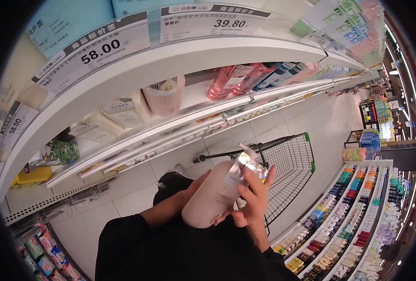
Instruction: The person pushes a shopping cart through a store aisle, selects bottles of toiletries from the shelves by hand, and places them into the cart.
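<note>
A person in a black top (170,255) has a pale bottle (210,199) in the left hand (195,186), the right hand (253,201) up against its shiny end; a wire shopping cart (294,158) stands just beyond, near a white shelf (194,57) with price labels (215,22)

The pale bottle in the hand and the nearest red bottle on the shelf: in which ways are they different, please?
The pale bottle is held in the left hand; the red bottle stands on the shelf. The pale bottle looks opaque, while the red bottle looks translucent. Both bear printing.
</note>
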Action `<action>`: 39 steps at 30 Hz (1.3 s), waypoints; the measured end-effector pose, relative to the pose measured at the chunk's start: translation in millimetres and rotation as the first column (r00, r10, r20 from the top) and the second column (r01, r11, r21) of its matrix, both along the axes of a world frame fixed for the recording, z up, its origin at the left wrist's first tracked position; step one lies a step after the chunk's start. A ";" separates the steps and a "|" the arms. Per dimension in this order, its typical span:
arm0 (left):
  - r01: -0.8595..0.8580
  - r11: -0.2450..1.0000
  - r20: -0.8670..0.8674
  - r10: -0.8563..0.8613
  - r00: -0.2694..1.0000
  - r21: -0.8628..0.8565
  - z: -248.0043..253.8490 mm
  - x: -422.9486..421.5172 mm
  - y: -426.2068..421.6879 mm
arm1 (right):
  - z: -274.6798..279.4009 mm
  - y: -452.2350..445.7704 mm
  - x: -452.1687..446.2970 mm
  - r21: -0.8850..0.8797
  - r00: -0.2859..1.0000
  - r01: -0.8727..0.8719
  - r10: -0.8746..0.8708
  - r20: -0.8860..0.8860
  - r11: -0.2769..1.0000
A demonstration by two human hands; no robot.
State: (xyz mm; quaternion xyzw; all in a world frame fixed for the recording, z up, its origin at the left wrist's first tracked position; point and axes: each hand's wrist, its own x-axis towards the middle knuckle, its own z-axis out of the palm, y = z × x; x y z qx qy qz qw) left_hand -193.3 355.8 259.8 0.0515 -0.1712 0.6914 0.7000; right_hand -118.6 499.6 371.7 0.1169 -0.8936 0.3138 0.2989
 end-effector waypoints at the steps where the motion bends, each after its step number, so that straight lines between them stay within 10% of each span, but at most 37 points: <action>1: -0.020 0.999 -0.126 0.024 0.992 0.029 0.3 -3.0 -0.2 | -1.8 3.6 3.0 0.001 1.000 0.003 -0.003 -0.003 1.000; 8: -0.164 0.953 -0.305 0.081 0.949 -0.256 43.5 -8.8 -7.5 | -13.6 2.1 25.2 -0.209 0.950 0.310 -0.294 0.104 0.927; 12: -0.220 0.906 -0.436 0.044 0.899 -0.362 33.4 -11.8 -2.5 | -22.8 -4.4 40.1 -0.627 0.917 0.322 -0.069 0.393 0.710; 14: -0.392 0.873 -0.554 0.181 0.813 -0.289 35.3 -13.3 3.1 | -15.1 -16.9 42.8 -0.876 0.889 0.320 0.204 0.409 0.360; 18: -0.527 0.807 -0.786 0.135 0.603 -0.266 69.2 -16.7 8.0 | -34.5 -10.2 55.1 -0.905 0.877 0.350 0.256 0.407 0.241; 22: -0.429 0.894 -0.862 0.112 0.495 -0.130 93.9 -19.5 7.0 | -49.0 1.3 71.0 -0.945 0.911 0.221 0.398 0.111 -0.243; 28: -0.291 0.939 -0.878 -0.021 0.478 -0.181 112.4 -19.4 7.3 | -68.0 3.5 87.0 -0.848 0.919 -0.055 0.306 -0.249 -0.527; 34: -0.371 0.925 -0.996 -0.072 0.052 -0.086 118.2 -4.3 27.7 | -75.6 6.6 110.7 -0.909 0.976 -0.041 0.176 -0.125 -0.415; 39: -0.388 0.868 -0.871 0.097 -0.481 0.311 117.6 1.9 47.2 | -73.3 4.9 117.0 -0.852 0.976 -0.159 0.053 -0.213 -0.498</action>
